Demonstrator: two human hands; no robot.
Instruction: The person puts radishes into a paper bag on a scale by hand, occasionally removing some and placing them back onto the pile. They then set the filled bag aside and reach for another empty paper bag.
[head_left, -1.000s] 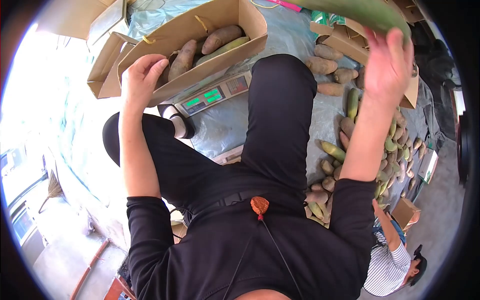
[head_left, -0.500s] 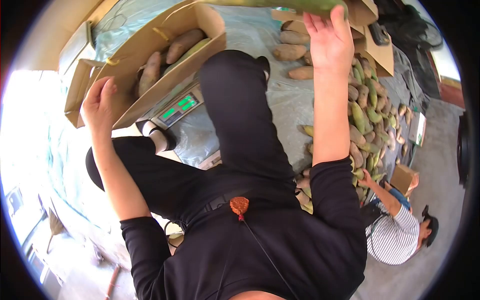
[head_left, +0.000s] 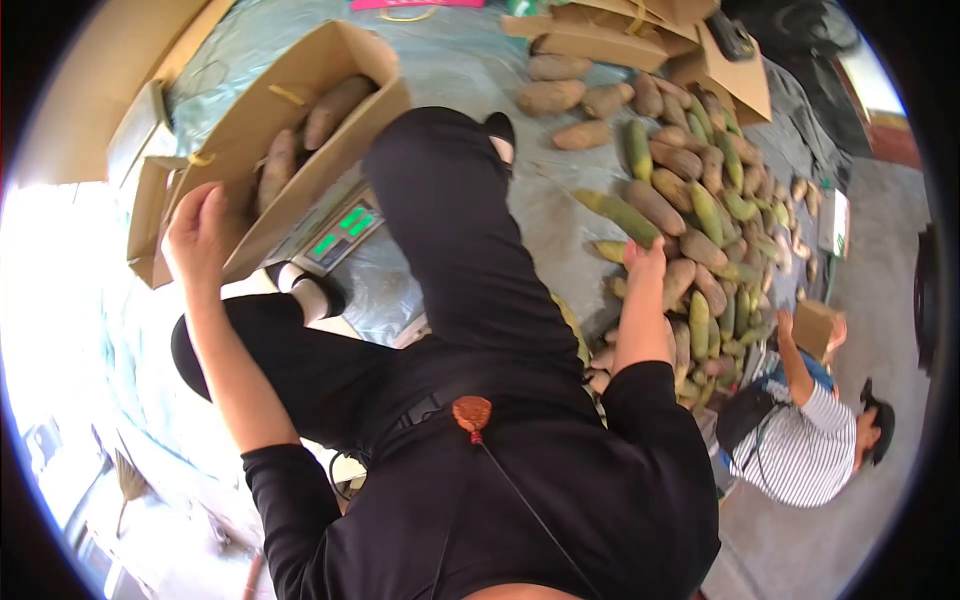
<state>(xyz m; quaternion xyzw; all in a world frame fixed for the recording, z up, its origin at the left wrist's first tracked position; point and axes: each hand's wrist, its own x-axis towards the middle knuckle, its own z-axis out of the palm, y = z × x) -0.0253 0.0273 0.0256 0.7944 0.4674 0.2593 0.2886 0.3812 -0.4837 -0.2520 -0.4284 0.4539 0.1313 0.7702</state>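
Observation:
My right hand (head_left: 645, 270) is closed around the thick end of a long green radish (head_left: 612, 214), whose thin root points to the upper left. It is over the near edge of a large pile of green and brown roots (head_left: 712, 240). My left hand (head_left: 195, 240) is curled at the near-left rim of a long cardboard box (head_left: 285, 90), with part of its fingers hidden. Inside the box lie brown, elongated roots (head_left: 338, 108). Below the box, a scale (head_left: 345, 228) shows green lit digits.
More open cardboard boxes (head_left: 600, 38) stand at the far right, with loose brown roots in front. On the right, a person in a striped shirt (head_left: 795, 455) reaches toward a small carton (head_left: 818, 328). Plastic sheeting (head_left: 460, 75) covers the floor. A broom (head_left: 128, 480) is at lower left.
My right hand has come down and nearer to my body with the green radish, from the top of the view to the pile. My left hand stays at the box. The other person's hand has shifted.

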